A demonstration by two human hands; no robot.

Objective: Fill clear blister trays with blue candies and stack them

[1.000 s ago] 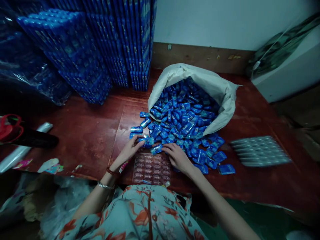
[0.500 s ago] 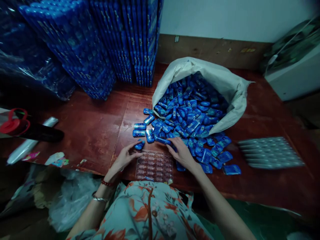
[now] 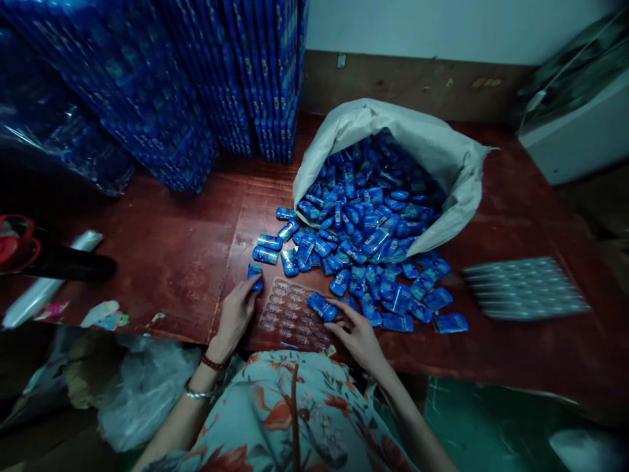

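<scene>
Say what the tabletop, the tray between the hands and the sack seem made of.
Tabletop: perhaps varnished wood, reddish with a sheen. Tray: probably thin clear plastic, glossy; the red shows through. Sack: matte, whitish, softly creased; plastic or cloth, can't tell which.

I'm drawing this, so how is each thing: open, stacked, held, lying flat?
White sack: open, blue packs spilling out
Left hand: touching one pack
Right hand: holding another pack
Clear tray: flat on the table
Bottle: red lid on
Silvery trays: stacked
Tall blue piles: stacked
</scene>
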